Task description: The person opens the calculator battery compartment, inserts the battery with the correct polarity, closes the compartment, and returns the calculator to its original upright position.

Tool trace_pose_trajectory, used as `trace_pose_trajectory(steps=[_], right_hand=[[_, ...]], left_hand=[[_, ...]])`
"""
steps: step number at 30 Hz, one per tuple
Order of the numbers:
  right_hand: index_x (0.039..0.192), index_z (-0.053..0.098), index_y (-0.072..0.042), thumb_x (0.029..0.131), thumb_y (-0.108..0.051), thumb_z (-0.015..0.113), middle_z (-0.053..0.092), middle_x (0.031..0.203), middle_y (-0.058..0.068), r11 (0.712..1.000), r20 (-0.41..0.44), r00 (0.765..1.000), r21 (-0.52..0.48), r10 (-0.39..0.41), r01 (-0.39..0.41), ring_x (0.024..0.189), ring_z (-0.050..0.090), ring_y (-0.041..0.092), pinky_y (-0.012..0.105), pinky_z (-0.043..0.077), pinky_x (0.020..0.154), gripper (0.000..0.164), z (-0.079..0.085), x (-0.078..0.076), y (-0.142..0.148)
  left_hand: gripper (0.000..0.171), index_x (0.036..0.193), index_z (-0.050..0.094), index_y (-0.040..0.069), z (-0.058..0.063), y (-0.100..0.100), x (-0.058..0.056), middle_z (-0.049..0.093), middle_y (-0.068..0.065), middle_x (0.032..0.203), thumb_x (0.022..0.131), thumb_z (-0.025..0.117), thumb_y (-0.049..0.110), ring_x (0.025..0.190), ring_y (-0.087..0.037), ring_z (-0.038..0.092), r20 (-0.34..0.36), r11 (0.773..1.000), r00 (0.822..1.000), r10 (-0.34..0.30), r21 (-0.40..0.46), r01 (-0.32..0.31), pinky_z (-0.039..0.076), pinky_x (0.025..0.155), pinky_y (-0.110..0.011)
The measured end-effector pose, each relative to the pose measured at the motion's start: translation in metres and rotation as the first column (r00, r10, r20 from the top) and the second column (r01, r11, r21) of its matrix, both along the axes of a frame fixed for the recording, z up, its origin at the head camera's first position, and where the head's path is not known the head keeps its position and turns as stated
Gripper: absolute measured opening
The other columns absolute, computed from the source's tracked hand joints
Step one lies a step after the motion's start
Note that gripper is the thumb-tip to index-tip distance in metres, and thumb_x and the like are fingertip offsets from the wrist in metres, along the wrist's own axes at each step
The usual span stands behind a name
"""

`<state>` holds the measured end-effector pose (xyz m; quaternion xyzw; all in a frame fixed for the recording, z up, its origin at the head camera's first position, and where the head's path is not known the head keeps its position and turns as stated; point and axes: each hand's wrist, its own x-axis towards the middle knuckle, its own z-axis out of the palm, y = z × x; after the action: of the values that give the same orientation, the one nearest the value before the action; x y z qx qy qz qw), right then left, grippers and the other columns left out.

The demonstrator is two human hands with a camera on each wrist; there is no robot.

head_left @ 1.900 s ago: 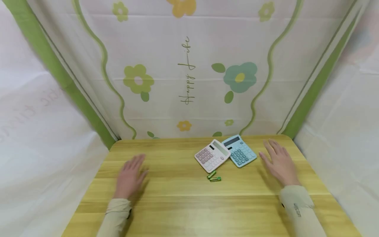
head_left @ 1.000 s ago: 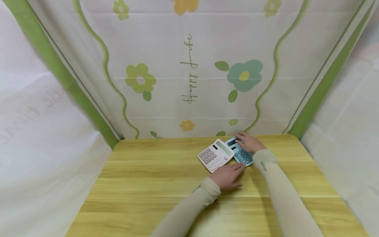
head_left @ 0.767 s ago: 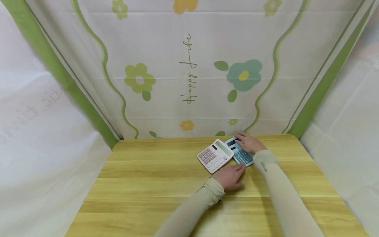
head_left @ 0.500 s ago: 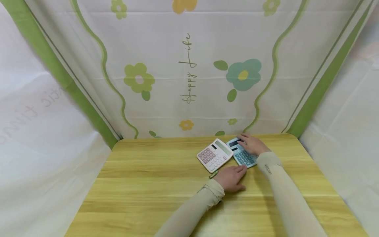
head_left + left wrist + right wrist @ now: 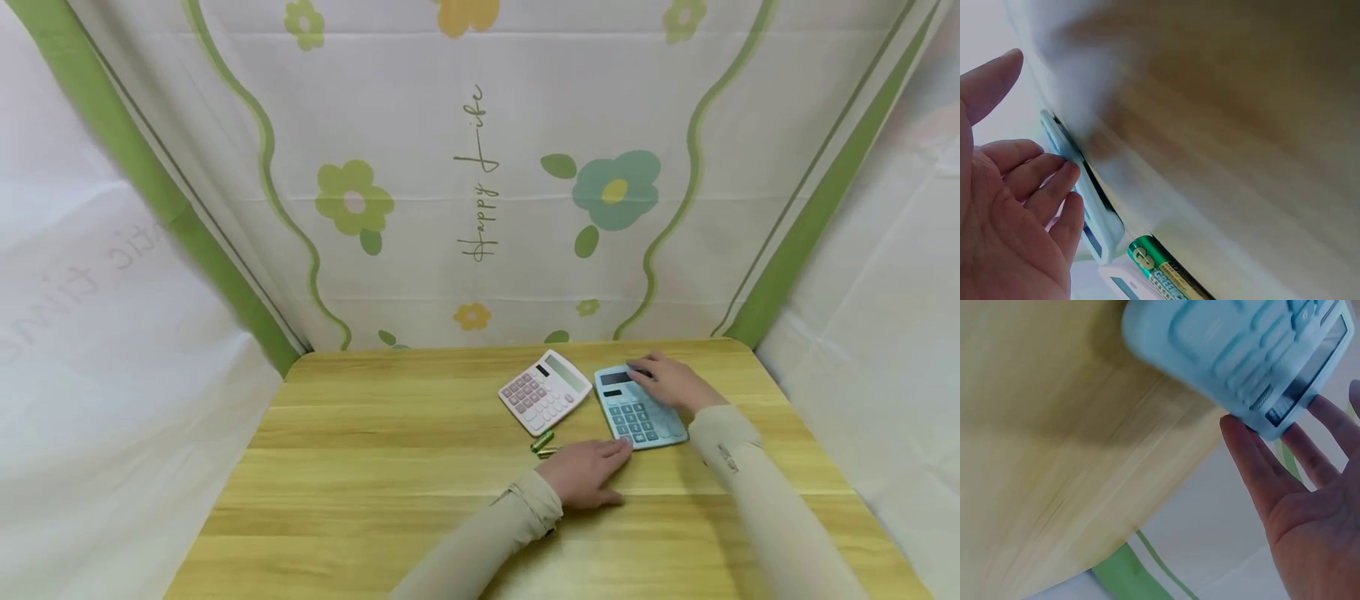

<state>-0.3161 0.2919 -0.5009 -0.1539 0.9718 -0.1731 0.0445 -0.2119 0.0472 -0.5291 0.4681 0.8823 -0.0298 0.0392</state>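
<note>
A light blue calculator (image 5: 637,417) lies to the right of the white calculator (image 5: 545,393) with pinkish keys. At the blue one's top edge and right corner my right hand (image 5: 671,383) touches it with extended fingers, as the right wrist view also shows. My left hand (image 5: 588,473) lies below, its relaxed fingertips right at the near left corner of the blue calculator. Two green batteries, one a battery (image 5: 542,440) beside the white calculator's lower corner, lie left of that hand, which partly hides the other battery (image 5: 548,452).
The wooden table (image 5: 360,467) has its far edge against a white curtain (image 5: 420,125) printed with flowers. More curtain hangs along the left and right sides.
Both hands came inward from the sides to the blue calculator. It then slid right and nearer, turning, and now stands apart from the white one. The batteries show again after being hidden.
</note>
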Motion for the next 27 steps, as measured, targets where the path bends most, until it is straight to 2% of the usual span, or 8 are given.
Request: trace_pose_trajectory(steps=[5, 12, 16, 19, 23, 27], right_hand=[[0.148, 0.056, -0.004, 0.109, -0.034, 0.051, 0.055, 0.14, 0.03, 1.0, -0.008, 1.0, -0.007, 0.004, -0.004, 0.125, 0.055, 0.052, 0.07, 0.044, 0.104, 0.049, 0.003, 0.013, 0.006], [0.142, 0.062, -0.003, 0.107, -0.034, 0.056, 0.06, 0.13, 0.027, 0.999, -0.015, 0.999, -0.017, 0.051, -0.051, 0.112, 0.063, 0.046, 0.064, 0.051, 0.093, 0.047, 0.005, 0.029, 0.003], [0.14, 0.064, -0.004, 0.106, -0.034, 0.059, 0.063, 0.123, 0.021, 0.998, -0.015, 0.998, -0.019, 0.065, -0.065, 0.105, 0.066, 0.037, 0.058, 0.054, 0.089, 0.045, 0.003, 0.038, -0.001], [0.138, 0.066, -0.005, 0.105, -0.032, 0.061, 0.064, 0.117, 0.017, 0.997, -0.009, 0.997, -0.025, 0.078, -0.078, 0.097, 0.065, 0.028, 0.05, 0.055, 0.083, 0.044, 0.003, 0.045, -0.004], [0.136, 0.069, -0.006, 0.104, -0.032, 0.063, 0.065, 0.111, 0.012, 0.995, 0.014, 0.996, -0.043, 0.09, -0.089, 0.088, 0.06, 0.017, 0.038, 0.051, 0.074, 0.041, 0.006, 0.059, -0.008], [0.134, 0.07, -0.01, 0.104, -0.035, 0.064, 0.065, 0.107, 0.006, 0.993, 0.031, 0.994, -0.062, 0.106, -0.104, 0.083, 0.055, 0.012, 0.032, 0.047, 0.07, 0.04, 0.004, 0.075, -0.016]], left_hand=[[0.08, 0.165, 0.029, 0.016, 0.003, -0.011, 0.008, 0.033, 0.002, 0.168, 0.103, 0.051, 0.061, 0.15, -0.009, 0.04, -0.009, 1.0, 1.0, -0.027, 0.001, 0.027, 0.031, 0.122, -0.02], [0.076, 0.165, 0.029, 0.018, 0.004, -0.029, 0.019, 0.033, 0.006, 0.168, 0.104, 0.052, 0.058, 0.15, -0.007, 0.038, 0.044, 0.999, 0.998, -0.052, 0.007, 0.052, 0.03, 0.122, -0.02], [0.075, 0.165, 0.029, 0.02, 0.005, -0.04, 0.028, 0.032, 0.008, 0.168, 0.104, 0.052, 0.056, 0.15, -0.006, 0.037, 0.067, 0.998, 0.995, -0.067, 0.012, 0.066, 0.03, 0.122, -0.02], [0.074, 0.165, 0.029, 0.019, 0.005, -0.048, 0.036, 0.033, 0.007, 0.168, 0.104, 0.053, 0.055, 0.15, -0.006, 0.038, 0.058, 0.996, 0.994, -0.092, 0.009, 0.092, 0.03, 0.122, -0.019], [0.073, 0.164, 0.031, 0.019, 0.008, -0.057, 0.048, 0.036, 0.007, 0.166, 0.104, 0.054, 0.053, 0.148, -0.006, 0.041, 0.035, 0.99, 0.989, -0.142, 0.005, 0.142, 0.031, 0.121, -0.018], [0.07, 0.163, 0.034, 0.018, 0.008, -0.071, 0.062, 0.04, 0.006, 0.164, 0.105, 0.056, 0.05, 0.146, -0.005, 0.043, 0.016, 0.981, 0.981, -0.195, 0.018, 0.195, 0.033, 0.12, -0.019]])
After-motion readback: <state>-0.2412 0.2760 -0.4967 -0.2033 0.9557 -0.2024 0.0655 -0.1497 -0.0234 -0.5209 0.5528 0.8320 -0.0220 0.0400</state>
